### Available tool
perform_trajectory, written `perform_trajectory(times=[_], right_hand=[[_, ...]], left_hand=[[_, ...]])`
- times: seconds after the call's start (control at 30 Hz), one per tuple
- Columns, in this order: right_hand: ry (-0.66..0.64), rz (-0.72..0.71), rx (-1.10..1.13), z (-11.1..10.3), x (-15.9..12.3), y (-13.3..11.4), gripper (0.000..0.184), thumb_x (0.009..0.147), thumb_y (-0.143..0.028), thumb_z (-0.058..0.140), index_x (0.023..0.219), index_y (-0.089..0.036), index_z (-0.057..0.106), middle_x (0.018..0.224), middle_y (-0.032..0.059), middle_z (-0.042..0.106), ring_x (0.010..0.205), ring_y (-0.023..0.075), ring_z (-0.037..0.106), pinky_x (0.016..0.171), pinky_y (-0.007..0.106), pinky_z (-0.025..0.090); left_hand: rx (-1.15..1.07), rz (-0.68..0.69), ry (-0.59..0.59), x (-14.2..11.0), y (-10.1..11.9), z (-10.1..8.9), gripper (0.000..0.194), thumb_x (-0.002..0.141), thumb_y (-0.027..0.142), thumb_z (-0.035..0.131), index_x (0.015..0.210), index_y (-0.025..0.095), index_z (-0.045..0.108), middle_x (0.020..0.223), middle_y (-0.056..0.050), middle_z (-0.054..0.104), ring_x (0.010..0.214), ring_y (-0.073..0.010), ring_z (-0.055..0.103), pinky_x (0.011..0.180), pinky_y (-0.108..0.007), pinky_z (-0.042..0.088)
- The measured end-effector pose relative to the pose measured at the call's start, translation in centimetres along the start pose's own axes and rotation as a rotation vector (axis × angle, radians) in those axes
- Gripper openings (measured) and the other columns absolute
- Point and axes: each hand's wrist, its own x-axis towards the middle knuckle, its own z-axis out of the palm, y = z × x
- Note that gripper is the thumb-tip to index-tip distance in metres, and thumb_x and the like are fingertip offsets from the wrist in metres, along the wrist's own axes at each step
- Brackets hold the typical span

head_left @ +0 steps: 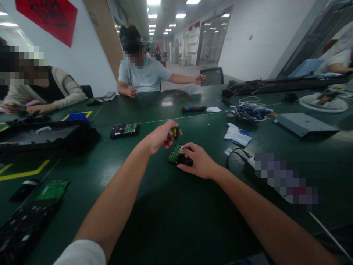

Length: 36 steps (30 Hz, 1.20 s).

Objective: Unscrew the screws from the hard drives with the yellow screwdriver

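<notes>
The black-yellow tool (176, 133) stands, long axis nearly vertical.

Hard drive (174, 156) on table (187, 209) — second drive (121, 130) beyond left, glove (236, 134) beyond right, panel (306, 123) farther right

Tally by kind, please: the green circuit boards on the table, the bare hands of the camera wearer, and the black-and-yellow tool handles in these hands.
Green circuit boards: 3
Wearer's bare hands, left hand and right hand: 2
Black-and-yellow tool handle, in the left hand: 1
Total: 6
</notes>
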Motion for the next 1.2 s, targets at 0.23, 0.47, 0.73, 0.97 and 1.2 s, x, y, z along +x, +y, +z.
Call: perform_trajectory(times=[0.23,0.47,0.73,0.97,1.2], right_hand=[[0.004,-0.001,-0.004,0.01,-0.06,0.06,0.050,0.091,-0.050,0.076,0.130,-0.021,0.065,0.136,0.0167,0.056,0.124,0.0358,0.058,0.104,0.056,0.049],[0.003,-0.007,-0.007,-0.07,-0.05,-0.03,0.050,0.091,-0.050,0.075,0.130,-0.019,0.065,0.136,0.0169,0.057,0.124,0.0357,0.057,0.104,0.056,0.049],[0.013,-0.008,0.009,0.15,-0.08,0.15,0.049,0.091,-0.050,0.076,0.130,-0.022,0.065,0.135,0.0159,0.057,0.125,0.0349,0.057,0.106,0.057,0.048],[0.005,-0.001,0.012,0.10,-0.04,0.14,0.049,0.090,-0.050,0.076,0.129,-0.022,0.065,0.136,0.0158,0.056,0.125,0.0352,0.057,0.106,0.058,0.049],[0.002,-0.004,0.006,0.01,-0.01,0.06,0.051,0.091,-0.050,0.075,0.129,-0.019,0.065,0.136,0.0175,0.057,0.124,0.0355,0.057,0.106,0.057,0.049]], left_hand=[[-0.005,-0.095,-0.048,-0.19,0.28,0.18,0.039,0.093,0.052,0.050,0.091,0.018,0.068,0.058,0.001,0.045,0.042,-0.0107,0.034,0.040,-0.025,0.019],[0.053,-0.057,-0.029,-0.37,0.20,0.49,0.044,0.097,0.057,0.049,0.093,0.016,0.067,0.063,-0.002,0.055,0.047,-0.0123,0.048,0.043,-0.024,0.032],[0.116,-0.030,0.037,0.03,-0.12,0.40,0.043,0.096,0.060,0.054,0.083,0.020,0.059,0.059,0.001,0.052,0.045,-0.0108,0.044,0.041,-0.023,0.029],[0.095,-0.015,0.016,-0.23,0.19,0.38,0.036,0.095,0.052,0.062,0.078,0.020,0.057,0.059,0.002,0.052,0.045,-0.0095,0.043,0.042,-0.023,0.027],[0.079,0.030,0.085,-0.27,0.33,0.10,0.040,0.097,0.049,0.059,0.079,0.016,0.073,0.063,-0.001,0.052,0.046,-0.0094,0.043,0.043,-0.024,0.027]])
